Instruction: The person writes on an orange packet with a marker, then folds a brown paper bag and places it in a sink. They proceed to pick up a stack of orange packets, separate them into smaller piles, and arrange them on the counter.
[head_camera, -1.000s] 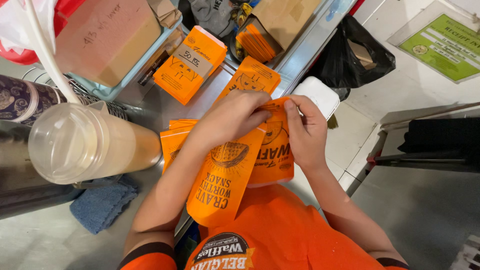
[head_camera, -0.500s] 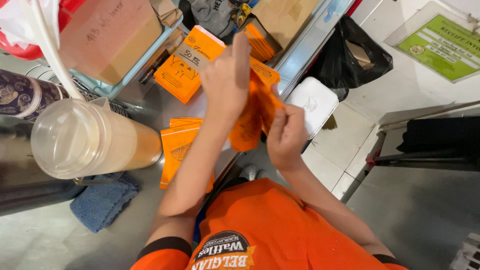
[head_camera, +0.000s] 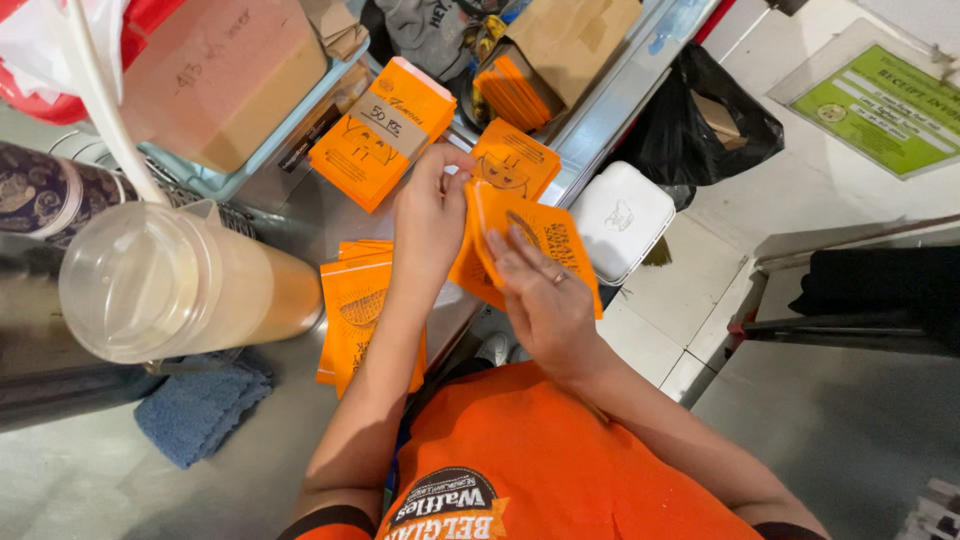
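My left hand pinches the upper edge of a small bunch of orange paper bags held over the edge of the steel counter. My right hand, with a ring on one finger, lies flat against the front of the same bags, fingers spread. A flat pile of the same orange bags rests on the counter just left of my left forearm. One more orange bag lies beyond my hands. A banded bundle of orange bags sits further back.
A clear plastic jar of beige liquid stands at the left above a blue cloth. Cardboard boxes and a box of orange bags line the back. A white foam box and black bag sit on the floor.
The long orange bag that hung in front of my chest is gone from my hands. Both hands have risen to the counter edge and now hold the bags there.
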